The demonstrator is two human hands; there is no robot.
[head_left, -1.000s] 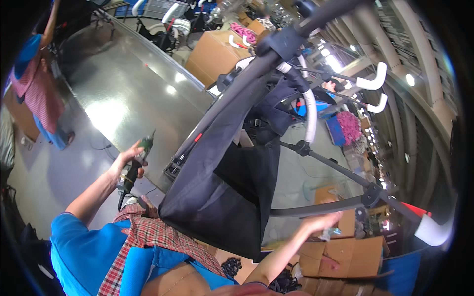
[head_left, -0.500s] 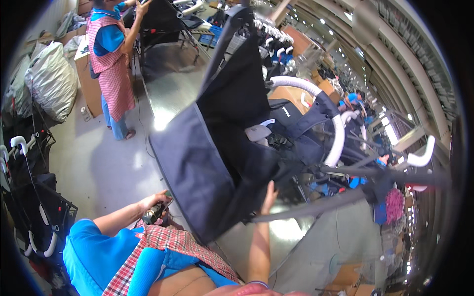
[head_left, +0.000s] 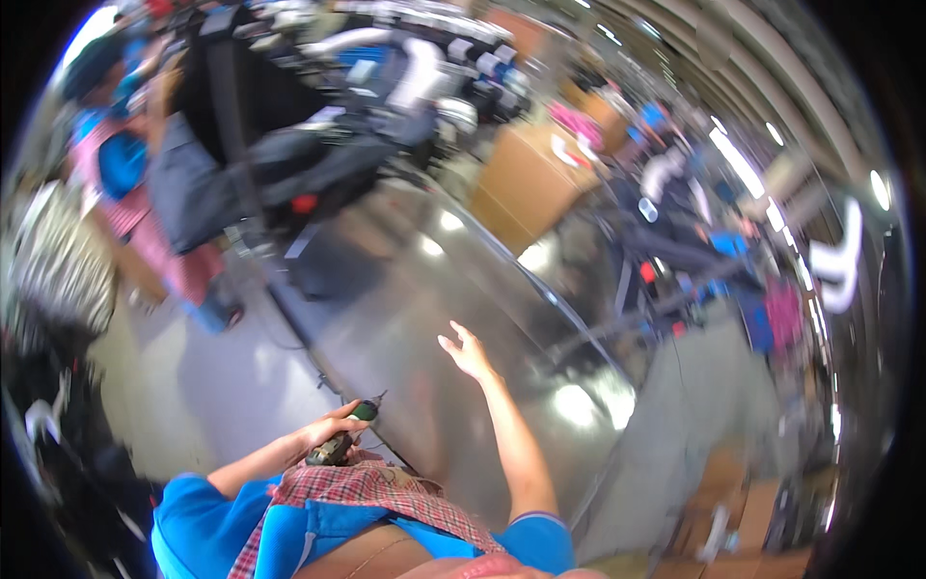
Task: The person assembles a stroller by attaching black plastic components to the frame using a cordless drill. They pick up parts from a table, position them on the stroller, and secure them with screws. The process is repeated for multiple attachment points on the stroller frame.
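My left hand (head_left: 328, 430) is closed around a green-and-dark power screwdriver (head_left: 364, 412), its thin bit pointing away from me near the table's edge. My right hand (head_left: 469, 355) reaches out over the shiny metal worktable (head_left: 386, 289), fingers apart and holding nothing. Beyond both hands, at the table's far left end, stands a stroller (head_left: 193, 188) with dark fabric and frame, blurred by motion. A co-worker (head_left: 125, 179) in a blue shirt and pink checked apron is beside it, their hands partly hidden by the stroller.
A brown cardboard box (head_left: 529, 183) stands past the table's far right edge. Another dark stroller (head_left: 666, 236) with pale handles is at the right. A large whitish sack (head_left: 63, 259) sits at the far left. Opened cartons (head_left: 757, 516) lie at the lower right.
The dark stroller that filled the middle in front of me has moved away to the far left. My right hand has come off it. The screwdriver stays in my left hand.
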